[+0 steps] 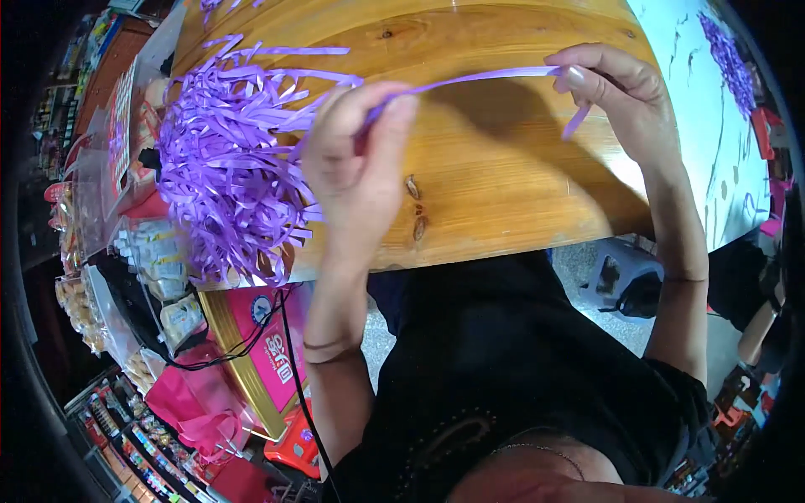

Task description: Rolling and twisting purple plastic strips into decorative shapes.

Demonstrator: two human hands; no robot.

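A narrow purple ribbon (486, 75) stretches between my two hands above the wooden table. My left hand (360, 142) is closed, with the ribbon pinched between thumb and fingers. At the other end, my right hand (616, 92) grips the ribbon between thumb and forefinger, and a short tail of it dangles below the fingertips. Beside my left hand lies a big tangled heap of purple ribbon strips (235, 159) on the table's left side. Some strips reach behind my left hand, so where they end is hidden.
The wooden table (503, 193) adjoins a white marbled surface (696, 109), where another purple ribbon pile (728, 63) lies. Packaged goods (159, 260) crowd the left edge. A black cable (293, 360) hangs near my left arm. A grey plastic stool (616, 277) stands below the table at right.
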